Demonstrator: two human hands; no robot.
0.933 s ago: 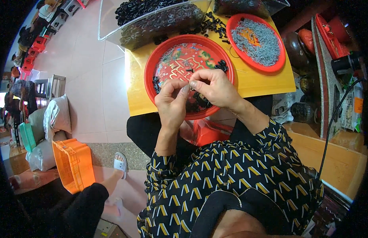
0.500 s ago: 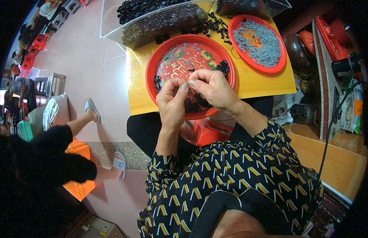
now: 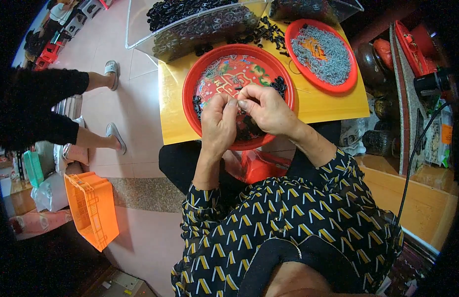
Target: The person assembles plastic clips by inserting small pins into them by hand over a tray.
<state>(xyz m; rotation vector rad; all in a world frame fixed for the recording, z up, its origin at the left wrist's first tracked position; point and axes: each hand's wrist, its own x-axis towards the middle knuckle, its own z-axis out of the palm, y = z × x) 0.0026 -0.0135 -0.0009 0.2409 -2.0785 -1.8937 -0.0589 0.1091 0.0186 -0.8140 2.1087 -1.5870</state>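
My left hand and my right hand meet over a round red tray with a printed pattern. The thumbs and forefingers of both are pinched together, tip to tip; whatever lies between them is too small and hidden to name. Inside the tray, grey screws are scattered at the far left. Small black parts are heaped at its right side, and more of them lie by the left rim. Further dark pieces sit under my hands, partly covered.
On the yellow tabletop, a second red tray holds many grey screws. Clear bins of black parts stand at the back, with loose black pieces beside them. An orange crate and a walking person's legs are at left.
Both my hands stay pinched together over the tray, shifted very slightly. At left, the person has walked farther away, uncovering the orange crate.
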